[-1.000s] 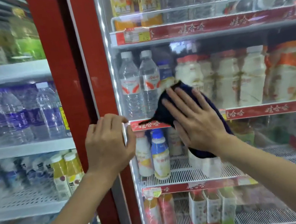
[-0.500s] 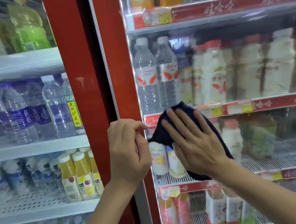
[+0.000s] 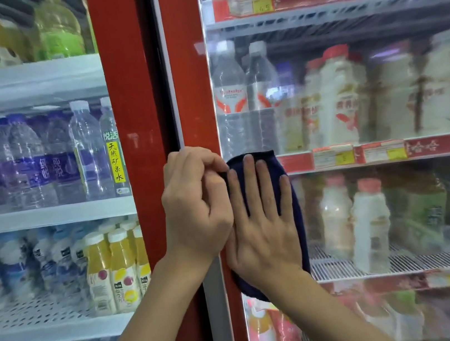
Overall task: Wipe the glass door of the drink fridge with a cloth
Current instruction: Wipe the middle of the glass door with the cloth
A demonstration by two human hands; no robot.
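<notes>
Two hands now touching: right hand [image 3: 261, 223], fingers spread flat on dark cloth [image 3: 281, 167], has swept left to red frame [image 3: 191, 87], meeting curled, cloth-pinching left hand [image 3: 197, 206]; glass door [image 3: 352, 93] edge reached.

My left hand [image 3: 196, 203] sits just left of centre frame, fingers [image 3: 201, 159] curled, forearm rising from the lower left. My right hand [image 3: 261, 223] lies flat beside it, touching, fingers spread upward, forearm from the lower right.

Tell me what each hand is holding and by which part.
The right hand presses flat on the middle of the dark blue cloth. The left hand curls against the red door frame, apparently holding nothing.
</notes>
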